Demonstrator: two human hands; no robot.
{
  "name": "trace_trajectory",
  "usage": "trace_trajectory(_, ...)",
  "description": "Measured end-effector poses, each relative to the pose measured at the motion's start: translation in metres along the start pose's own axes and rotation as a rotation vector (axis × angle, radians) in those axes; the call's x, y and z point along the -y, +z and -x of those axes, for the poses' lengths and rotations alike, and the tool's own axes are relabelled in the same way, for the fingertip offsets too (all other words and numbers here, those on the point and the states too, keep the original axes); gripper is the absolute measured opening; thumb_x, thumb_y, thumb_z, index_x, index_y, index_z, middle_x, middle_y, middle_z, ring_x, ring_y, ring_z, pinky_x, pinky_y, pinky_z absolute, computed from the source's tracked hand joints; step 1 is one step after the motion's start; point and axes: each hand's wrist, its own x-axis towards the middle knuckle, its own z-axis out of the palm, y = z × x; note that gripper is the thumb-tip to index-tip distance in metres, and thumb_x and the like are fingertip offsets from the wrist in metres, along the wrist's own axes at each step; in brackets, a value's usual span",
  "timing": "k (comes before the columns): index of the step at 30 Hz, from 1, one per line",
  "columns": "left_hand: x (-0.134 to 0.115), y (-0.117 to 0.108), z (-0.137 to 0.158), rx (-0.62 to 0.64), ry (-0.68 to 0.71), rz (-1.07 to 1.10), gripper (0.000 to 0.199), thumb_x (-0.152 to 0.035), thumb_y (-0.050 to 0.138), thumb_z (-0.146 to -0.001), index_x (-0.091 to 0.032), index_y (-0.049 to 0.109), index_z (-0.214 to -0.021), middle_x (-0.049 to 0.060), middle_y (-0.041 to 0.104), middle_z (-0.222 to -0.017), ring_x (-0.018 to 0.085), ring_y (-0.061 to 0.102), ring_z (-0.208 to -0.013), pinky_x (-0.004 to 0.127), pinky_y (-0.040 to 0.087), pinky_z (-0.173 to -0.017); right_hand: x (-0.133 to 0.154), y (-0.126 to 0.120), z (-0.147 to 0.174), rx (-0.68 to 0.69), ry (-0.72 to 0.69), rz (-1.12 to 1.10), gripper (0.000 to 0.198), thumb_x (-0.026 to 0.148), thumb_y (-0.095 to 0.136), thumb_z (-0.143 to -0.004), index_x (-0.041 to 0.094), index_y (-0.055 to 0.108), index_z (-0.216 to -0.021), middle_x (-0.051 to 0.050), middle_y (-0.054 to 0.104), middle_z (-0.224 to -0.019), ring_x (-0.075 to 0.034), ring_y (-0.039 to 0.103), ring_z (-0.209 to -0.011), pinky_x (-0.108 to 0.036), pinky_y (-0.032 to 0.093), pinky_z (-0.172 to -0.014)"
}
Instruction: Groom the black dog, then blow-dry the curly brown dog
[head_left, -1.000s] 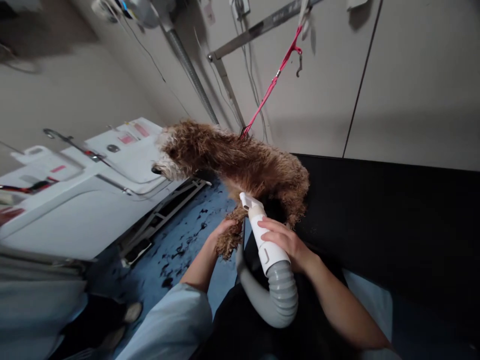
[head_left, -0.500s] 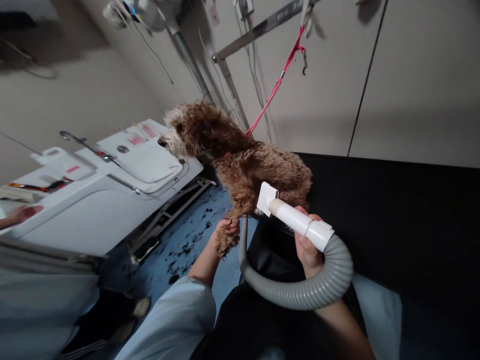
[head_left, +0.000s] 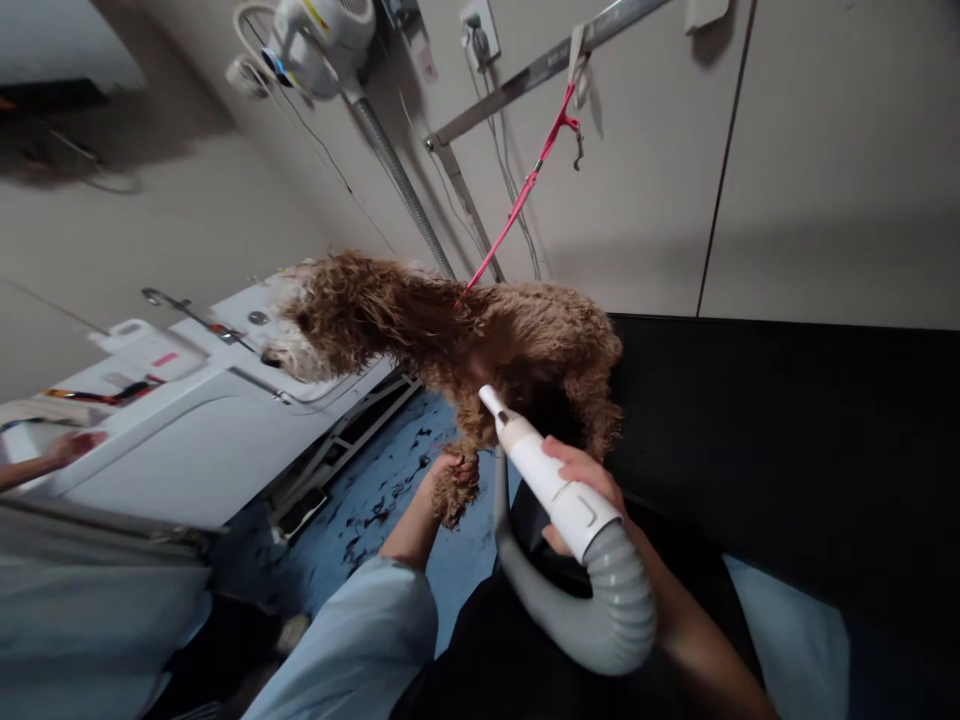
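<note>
Dog [head_left: 555, 320] on black desk [head_left: 787, 400], pink leash [head_left: 514, 213] at neck. Left hand [head_left: 448, 468]: closed round forepaw [head_left: 455, 498]. Right hand [head_left: 600, 482]: wrapped round white nozzle [head_left: 544, 472]. Hazard: paw jerked free, nozzle's blast perhaps startling it.

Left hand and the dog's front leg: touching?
Touching. The head view shows the left hand closed around the dog's front leg, its fur showing above and below the grip.

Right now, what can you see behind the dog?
Behind the dog are the pale wall, a metal post and a ribbed tube, with a white tub beyond its head. The dog hides the lower ends of post and tube.
</note>
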Motion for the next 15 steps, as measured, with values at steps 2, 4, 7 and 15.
trace_trajectory(2, 0.008, -0.001, -0.003, -0.044, -0.01, 0.016, 0.049, -0.042, 0.073, -0.058, -0.023, 0.028, -0.052, -0.002, 0.032, -0.04, 0.013, 0.035, -0.036, 0.026, 0.033, -0.037, 0.0, 0.002, -0.001, 0.062, -0.027, -0.001, 0.063, 0.036, 0.078, -0.071, 0.024, 0.05, -0.126, -0.014, 0.065, -0.132, -0.034, 0.064, -0.125, -0.049, 0.057, -0.104)
trace_trajectory(4, 0.017, -0.002, -0.004, -0.084, 0.002, 0.054, 0.046, -0.037, 0.073, -0.059, -0.023, 0.029, -0.054, -0.002, 0.034, -0.043, 0.013, 0.036, -0.036, 0.025, 0.033, -0.038, 0.002, 0.0, 0.0, 0.076, 0.007, 0.017, 0.062, 0.036, 0.079, -0.069, 0.026, 0.051, -0.124, -0.013, 0.066, -0.132, -0.034, 0.064, -0.124, -0.047, 0.058, -0.103)
trace_trajectory(7, 0.025, 0.0, -0.004, -0.076, -0.008, 0.106, 0.048, -0.033, 0.073, -0.062, -0.023, 0.026, -0.057, -0.004, 0.03, -0.044, 0.012, 0.035, -0.036, 0.024, 0.034, -0.04, 0.008, -0.006, 0.004, 0.087, 0.048, 0.048, 0.065, 0.035, 0.081, -0.067, 0.028, 0.051, -0.124, -0.013, 0.065, -0.133, -0.035, 0.063, -0.127, -0.048, 0.058, -0.104)
trace_trajectory(15, 0.016, 0.023, -0.005, -0.249, 0.05, -0.017, 0.028, -0.017, 0.082, -0.063, -0.012, 0.062, -0.082, 0.002, 0.061, -0.062, 0.013, 0.054, -0.05, 0.023, 0.039, -0.049, 0.02, -0.005, 0.013, 0.101, 0.164, 0.11, 0.067, 0.028, 0.076, -0.069, 0.033, 0.044, -0.128, -0.011, 0.062, -0.136, -0.036, 0.061, -0.128, -0.05, 0.055, -0.107)
